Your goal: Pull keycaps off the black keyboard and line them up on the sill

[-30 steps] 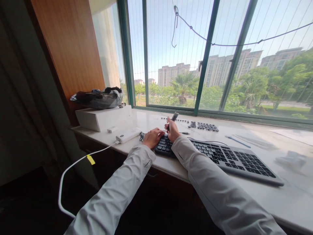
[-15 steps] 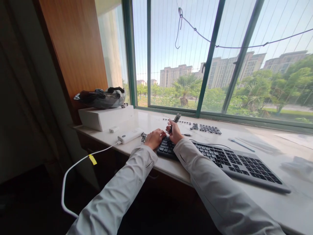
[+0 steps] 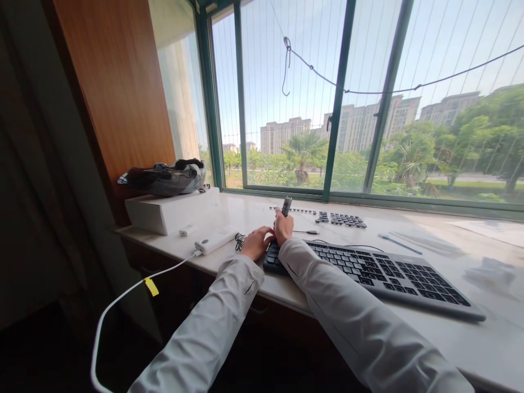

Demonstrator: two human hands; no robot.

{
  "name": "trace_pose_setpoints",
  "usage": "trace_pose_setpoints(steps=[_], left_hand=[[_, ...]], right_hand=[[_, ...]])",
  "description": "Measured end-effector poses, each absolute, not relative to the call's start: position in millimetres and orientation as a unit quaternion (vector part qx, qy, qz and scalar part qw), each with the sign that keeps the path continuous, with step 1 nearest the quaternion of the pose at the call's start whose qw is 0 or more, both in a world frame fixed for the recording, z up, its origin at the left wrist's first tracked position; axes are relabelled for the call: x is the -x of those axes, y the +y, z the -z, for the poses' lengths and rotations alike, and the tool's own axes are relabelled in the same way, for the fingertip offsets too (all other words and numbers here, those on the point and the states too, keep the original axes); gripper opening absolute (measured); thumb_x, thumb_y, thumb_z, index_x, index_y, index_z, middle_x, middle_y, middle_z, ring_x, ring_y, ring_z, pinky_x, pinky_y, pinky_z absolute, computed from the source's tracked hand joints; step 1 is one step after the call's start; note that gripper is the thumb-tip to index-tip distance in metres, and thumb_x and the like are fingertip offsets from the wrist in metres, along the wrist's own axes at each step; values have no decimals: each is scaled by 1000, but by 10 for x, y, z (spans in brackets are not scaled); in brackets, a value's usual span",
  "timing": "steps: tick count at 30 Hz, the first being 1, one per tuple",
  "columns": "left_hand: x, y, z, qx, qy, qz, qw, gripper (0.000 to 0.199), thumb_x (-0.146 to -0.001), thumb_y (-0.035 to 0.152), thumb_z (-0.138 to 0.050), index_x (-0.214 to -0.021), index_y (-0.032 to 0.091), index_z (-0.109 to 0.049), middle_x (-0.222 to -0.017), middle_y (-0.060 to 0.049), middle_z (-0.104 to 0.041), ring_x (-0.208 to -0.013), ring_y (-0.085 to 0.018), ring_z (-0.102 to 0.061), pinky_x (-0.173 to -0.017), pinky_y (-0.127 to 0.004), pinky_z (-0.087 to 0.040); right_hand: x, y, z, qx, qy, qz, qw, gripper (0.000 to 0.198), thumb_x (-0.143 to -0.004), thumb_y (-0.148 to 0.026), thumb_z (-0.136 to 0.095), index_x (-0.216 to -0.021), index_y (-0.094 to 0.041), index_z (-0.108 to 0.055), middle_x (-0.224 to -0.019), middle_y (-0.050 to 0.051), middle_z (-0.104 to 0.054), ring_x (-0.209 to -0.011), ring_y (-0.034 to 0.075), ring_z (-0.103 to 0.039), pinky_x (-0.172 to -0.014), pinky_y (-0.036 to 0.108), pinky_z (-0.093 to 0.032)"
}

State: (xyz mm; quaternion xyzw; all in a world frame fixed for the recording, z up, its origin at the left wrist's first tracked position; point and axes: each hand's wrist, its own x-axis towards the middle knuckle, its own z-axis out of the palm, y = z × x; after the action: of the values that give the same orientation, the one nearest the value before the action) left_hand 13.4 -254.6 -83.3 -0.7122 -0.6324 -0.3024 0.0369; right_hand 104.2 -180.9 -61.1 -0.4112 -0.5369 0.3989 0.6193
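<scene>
A dark keyboard (image 3: 409,275) with a grey frame lies slanted along the table's front, with lighter and darker patches among its keys. My left hand (image 3: 257,243) is bent over its far left corner, fingers curled against it with the tips partly hidden. Just beside it, my right hand (image 3: 283,226) is closed round a dark, stick-like tool (image 3: 287,205), whose thick end points up. The lower end of that tool is hidden by my fist and sleeve. Behind my hands, loose black keycaps (image 3: 347,220) lie in rows and a block.
Left of the keyboard lie a white power bank (image 3: 216,240) with a white cable (image 3: 123,297), a bundled black cord (image 3: 239,240) and a small white adapter (image 3: 186,230). A bagged item (image 3: 164,177) tops a white box (image 3: 172,210). A blue stick (image 3: 401,244) and crumpled plastic (image 3: 491,273) lie right.
My right fist has turned, bringing the dark tool from a rightward tilt to nearly upright. My left hand stays at the keyboard's corner. The whole view has shifted slightly.
</scene>
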Motion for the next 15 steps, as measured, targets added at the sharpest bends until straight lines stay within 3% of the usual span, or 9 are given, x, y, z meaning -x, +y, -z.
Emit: trace_pose_setpoints(steps=[6, 15], left_hand=[[-108, -2535, 847, 712, -634, 301, 24, 28, -89, 39, -52, -113, 34, -65, -108, -1, -69, -100, -23, -63, -84, -31, -45], [-121, -2508, 830, 699, -646, 306, 14, 33, -89, 43, -51, -114, 33, -68, -101, -3, -72, -93, -22, -65, -81, -29, -45]], right_hand=[[-1059, -1916, 581, 473, -508, -366, 620, 32, -76, -48, -52, -59, -21, -55, -51, 2, -52, -50, 16, -46, -49, 29, -33], [-1065, -2062, 513, 486, -527, -343, 607, 28, -72, -41, -55, -55, -20, -54, -54, 3, -56, -50, 15, -45, -50, 29, -34]])
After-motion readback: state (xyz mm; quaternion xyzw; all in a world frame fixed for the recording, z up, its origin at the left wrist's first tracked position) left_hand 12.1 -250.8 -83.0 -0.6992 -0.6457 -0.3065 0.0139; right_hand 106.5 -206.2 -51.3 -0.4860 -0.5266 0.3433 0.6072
